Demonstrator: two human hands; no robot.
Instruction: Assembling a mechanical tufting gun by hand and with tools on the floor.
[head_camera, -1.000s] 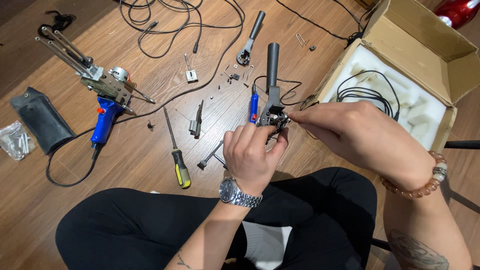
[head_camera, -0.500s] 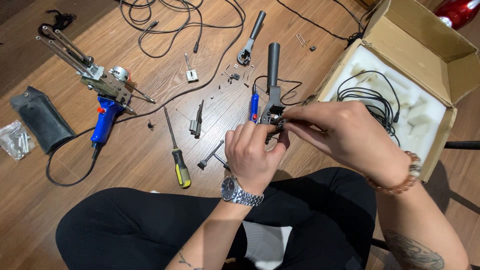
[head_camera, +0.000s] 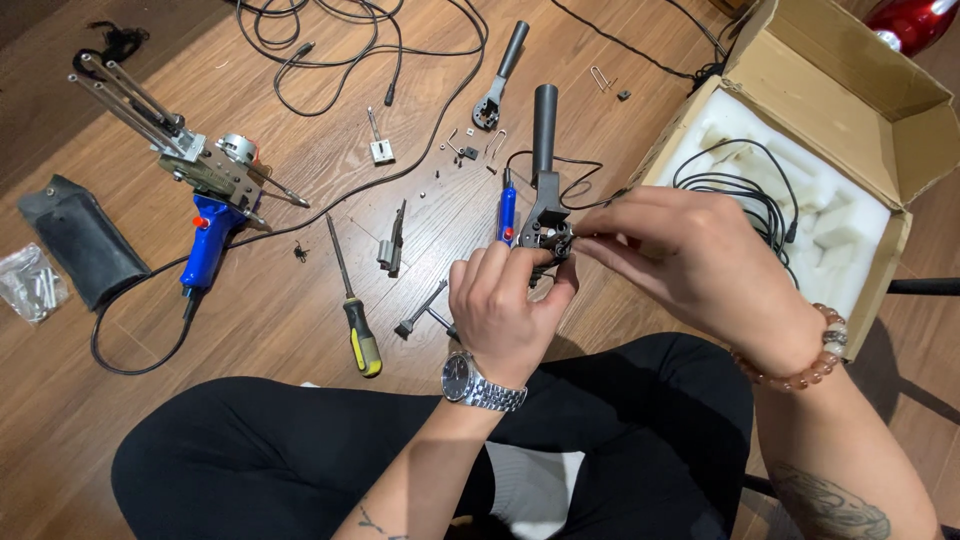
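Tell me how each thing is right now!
Left hand: gripping the gray tool part, held upright.
Right hand: pinching at the part's metal head.
Box: open, black cable inside.
Screwdriver: lying flat.
Blue tool: lying on its side.

On the wooden floor (head_camera: 300, 330) lie a yellow-handled screwdriver (head_camera: 353, 300), a blue-handled tufting gun (head_camera: 200, 180), a black pouch (head_camera: 75, 240) and a clear bag of small parts (head_camera: 30, 283). To the right, an open cardboard box (head_camera: 880, 90) with white foam (head_camera: 830, 215) holds a coiled black cable (head_camera: 740, 195). Loose black cords (head_camera: 340, 40) trail across the top.
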